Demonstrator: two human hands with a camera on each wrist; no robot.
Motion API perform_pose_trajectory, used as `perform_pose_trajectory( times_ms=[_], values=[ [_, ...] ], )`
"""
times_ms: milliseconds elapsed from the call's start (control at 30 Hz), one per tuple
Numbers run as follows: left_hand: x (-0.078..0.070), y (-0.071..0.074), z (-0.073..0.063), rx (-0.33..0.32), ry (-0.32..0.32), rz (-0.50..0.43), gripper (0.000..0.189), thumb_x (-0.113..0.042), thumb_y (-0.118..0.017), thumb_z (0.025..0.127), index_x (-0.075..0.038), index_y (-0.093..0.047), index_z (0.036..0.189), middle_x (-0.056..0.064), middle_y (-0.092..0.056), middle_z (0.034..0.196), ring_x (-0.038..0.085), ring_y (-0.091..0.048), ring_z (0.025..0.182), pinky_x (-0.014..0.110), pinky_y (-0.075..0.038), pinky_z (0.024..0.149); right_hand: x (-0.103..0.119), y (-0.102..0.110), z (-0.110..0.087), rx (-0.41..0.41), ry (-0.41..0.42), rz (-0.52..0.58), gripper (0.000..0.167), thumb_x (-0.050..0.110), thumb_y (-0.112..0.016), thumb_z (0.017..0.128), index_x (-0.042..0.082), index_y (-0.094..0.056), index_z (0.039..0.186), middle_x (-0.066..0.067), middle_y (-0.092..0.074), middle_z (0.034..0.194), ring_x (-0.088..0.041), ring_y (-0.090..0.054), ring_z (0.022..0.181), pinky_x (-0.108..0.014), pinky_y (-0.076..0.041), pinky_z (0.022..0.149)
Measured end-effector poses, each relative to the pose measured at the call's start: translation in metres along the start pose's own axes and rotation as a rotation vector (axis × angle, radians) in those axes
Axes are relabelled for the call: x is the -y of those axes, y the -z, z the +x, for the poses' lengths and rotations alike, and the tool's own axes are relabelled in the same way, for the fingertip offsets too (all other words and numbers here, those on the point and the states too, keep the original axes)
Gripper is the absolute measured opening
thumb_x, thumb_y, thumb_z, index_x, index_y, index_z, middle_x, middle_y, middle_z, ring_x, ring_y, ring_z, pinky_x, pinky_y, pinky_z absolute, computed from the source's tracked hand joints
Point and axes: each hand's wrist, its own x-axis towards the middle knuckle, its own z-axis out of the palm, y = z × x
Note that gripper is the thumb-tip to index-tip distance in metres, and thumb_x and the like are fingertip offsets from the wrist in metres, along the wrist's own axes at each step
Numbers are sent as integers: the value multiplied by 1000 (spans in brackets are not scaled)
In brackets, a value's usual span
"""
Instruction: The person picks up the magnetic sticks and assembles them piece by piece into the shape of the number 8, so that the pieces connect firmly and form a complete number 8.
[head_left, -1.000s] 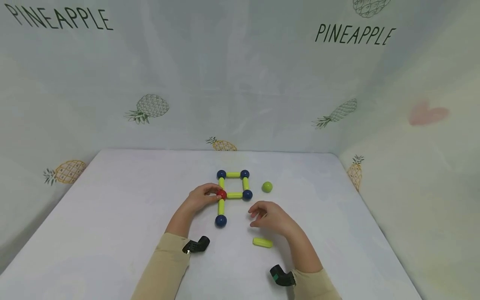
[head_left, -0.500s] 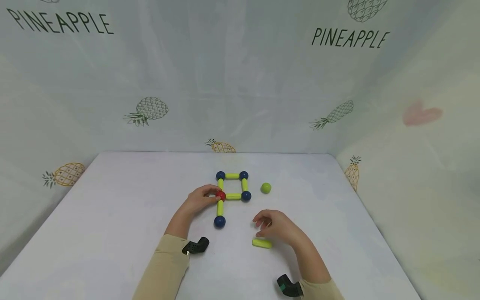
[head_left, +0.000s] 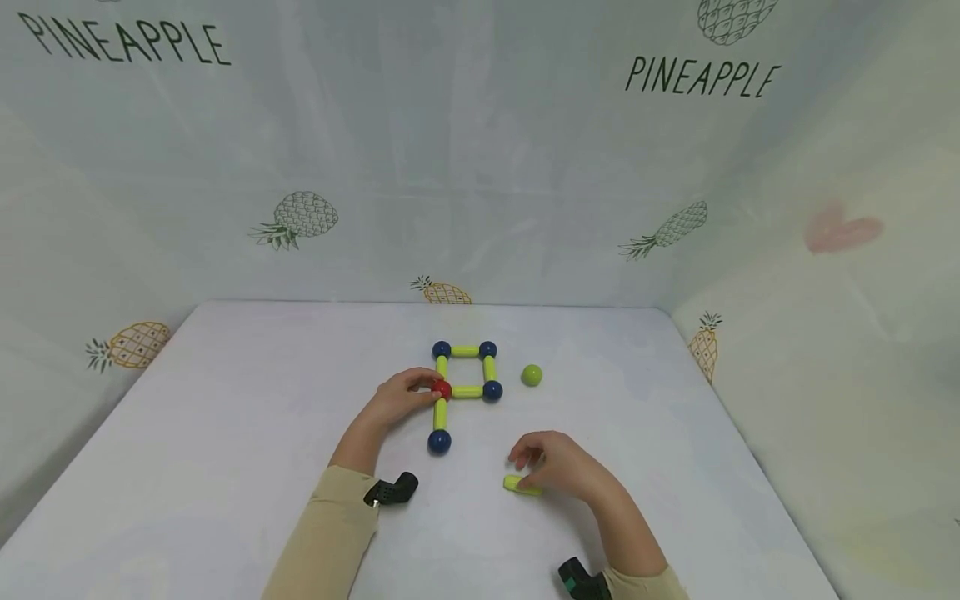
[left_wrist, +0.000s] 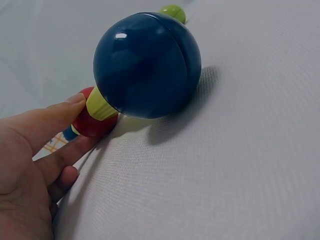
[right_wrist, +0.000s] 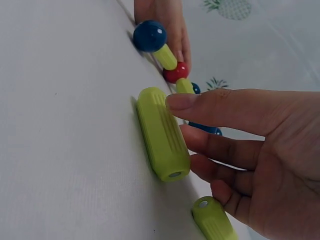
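My left hand [head_left: 399, 398] pinches the red ball [left_wrist: 92, 122] between thumb and fingers. That ball is one corner of a flat square of yellow-green magnetic rods [head_left: 467, 352], with blue balls [head_left: 488, 350] at the other corners. One more rod [head_left: 440, 415] runs from the red ball toward me and ends in a blue ball [left_wrist: 145, 65]. Over a loose yellow-green magnetic rod [right_wrist: 162, 135] on the table is my right hand [head_left: 562, 467]; its thumb tip overlaps the rod, and its fingers are loosely bent and apart beyond it.
A loose green ball [head_left: 532, 375] lies right of the square. In the right wrist view a second loose rod [right_wrist: 215, 222] shows below the fingers. The white table [head_left: 300, 333] meets a pineapple-print cloth [head_left: 480, 167] at the back.
My right hand has come toward me and slightly right, down to the loose rod, which it now partly covers. My left hand stays on the red ball.
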Motion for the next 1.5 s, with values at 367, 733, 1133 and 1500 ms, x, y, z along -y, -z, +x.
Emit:
perform_pose_trajectory(
  times_ms=[367, 733, 1133, 1500],
  values=[
    [2, 0, 2, 4, -3, -7, 29, -25, -73, 89, -21, -68, 118, 1, -66, 118, 29, -47, 129, 49, -34, 108, -4, 0, 0, 43, 20, -37, 26, 6, -85, 72, 14, -68, 90, 4, -61, 84, -17, -52, 79, -30, -44, 68],
    [-2, 0, -2, -4, 2, 16, 31, -24, -72, 90, -19, -67, 119, 2, -65, 118, 30, -48, 127, 51, -35, 107, -1, -1, -1, 67, 9, -21, 26, 3, -85, 70, 13, -68, 87, 0, -58, 79, -16, -51, 73, -30, -44, 64],
    [-1, 0, -1, -11, 12, 6, 30, -25, -72, 89, -20, -68, 118, 1, -65, 119, 30, -47, 128, 51, -35, 107, 5, 1, 5, 54, 12, -45, 24, 2, -84, 72, 15, -69, 86, 2, -58, 79, -16, -51, 75, -30, -44, 65],
    [3, -2, 2, -13, 4, -5, 30, -28, -74, 87, -23, -69, 116, -1, -66, 117, 30, -47, 128, 53, -34, 107, 15, 4, 20, 33, 9, -30, 20, 5, -81, 77, 16, -69, 90, 3, -59, 81, -16, -53, 79, -31, -46, 70]
  ],
)
